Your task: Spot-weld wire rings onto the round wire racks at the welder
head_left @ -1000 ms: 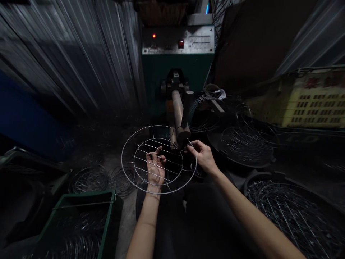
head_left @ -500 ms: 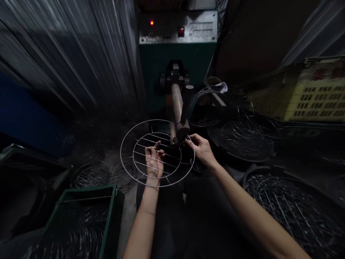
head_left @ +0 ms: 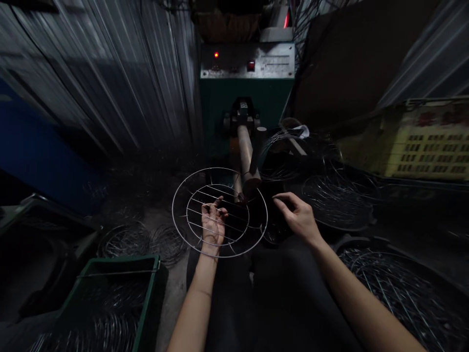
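Left hand (head_left: 213,224), palm up: fingers hooked through the cross wires of a round silver wire rack (head_left: 234,221), clamped on it from beneath. The rack has 2 concentric rings joined by straight parallel wires. It is held roughly level in mid-scene above the person's dark lap, its far right edge tucked at the tip of a brown metal cylinder arm (head_left: 246,149).

Right hand (head_left: 298,216): fingers apart and loosely curved, holding nothing, just right of the rack's outer ring (touching or not, cannot tell).

The arm juts toward the viewer from a green machine with a grey control panel (head_left: 247,90); 1 small red lamp (head_left: 216,55) is lit on the panel.

Near left: a green plastic crate (head_left: 120,261) with wire pieces inside. Loose wire rings (head_left: 139,242) lie on the floor beyond it. Right side: 2 black round tubs, far (head_left: 337,222) and near (head_left: 366,244), hold stacked wire racks. Far right: a yellow slotted plastic crate (head_left: 428,146). Far left: a corrugated metal wall (head_left: 110,73).
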`<action>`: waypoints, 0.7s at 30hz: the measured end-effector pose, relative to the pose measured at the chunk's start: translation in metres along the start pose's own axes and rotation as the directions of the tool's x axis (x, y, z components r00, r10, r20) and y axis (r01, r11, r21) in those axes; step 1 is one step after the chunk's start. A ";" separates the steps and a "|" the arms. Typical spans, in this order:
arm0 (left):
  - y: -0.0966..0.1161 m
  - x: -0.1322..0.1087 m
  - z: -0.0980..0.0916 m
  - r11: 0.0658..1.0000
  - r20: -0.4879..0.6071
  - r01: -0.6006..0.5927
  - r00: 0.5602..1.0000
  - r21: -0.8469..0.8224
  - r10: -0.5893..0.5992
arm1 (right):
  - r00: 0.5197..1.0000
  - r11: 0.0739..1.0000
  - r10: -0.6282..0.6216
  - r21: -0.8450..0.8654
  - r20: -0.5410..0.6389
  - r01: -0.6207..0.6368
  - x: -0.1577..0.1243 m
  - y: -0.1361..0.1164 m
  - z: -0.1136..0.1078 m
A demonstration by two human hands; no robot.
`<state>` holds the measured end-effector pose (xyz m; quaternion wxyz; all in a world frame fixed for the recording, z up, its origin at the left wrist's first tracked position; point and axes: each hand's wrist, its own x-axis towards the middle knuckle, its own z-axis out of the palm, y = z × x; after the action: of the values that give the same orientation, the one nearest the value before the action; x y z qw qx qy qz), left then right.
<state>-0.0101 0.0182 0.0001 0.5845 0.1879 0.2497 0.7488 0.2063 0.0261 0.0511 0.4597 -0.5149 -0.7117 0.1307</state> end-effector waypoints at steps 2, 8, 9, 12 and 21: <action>0.002 -0.001 0.001 1.000 0.004 0.007 1.000 0.012 -0.007 | 0.999 0.999 -0.036 0.003 -0.022 0.036 -0.012 -0.011 -0.011; 0.010 -0.002 0.009 0.997 0.035 -0.017 0.999 0.081 0.015 | 0.980 0.973 -0.185 -0.128 0.076 0.193 -0.032 -0.013 -0.038; 0.011 -0.002 0.011 0.996 0.038 -0.020 0.999 0.091 0.016 | 0.973 0.965 -0.199 -0.151 0.114 0.215 -0.032 -0.009 -0.038; 0.014 0.000 0.014 0.995 0.038 -0.018 0.999 0.102 0.014 | 0.941 0.925 -0.246 -0.235 0.233 0.300 -0.026 0.000 -0.029; 0.023 0.009 0.011 0.989 0.044 0.035 0.998 0.142 -0.041 | 0.835 0.837 -0.419 -0.206 0.357 0.508 -0.005 0.008 -0.001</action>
<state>-0.0246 0.0244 0.0224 0.5895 0.2413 0.2919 0.7134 0.2122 0.0247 0.0435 0.2838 -0.3613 -0.8881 -0.0163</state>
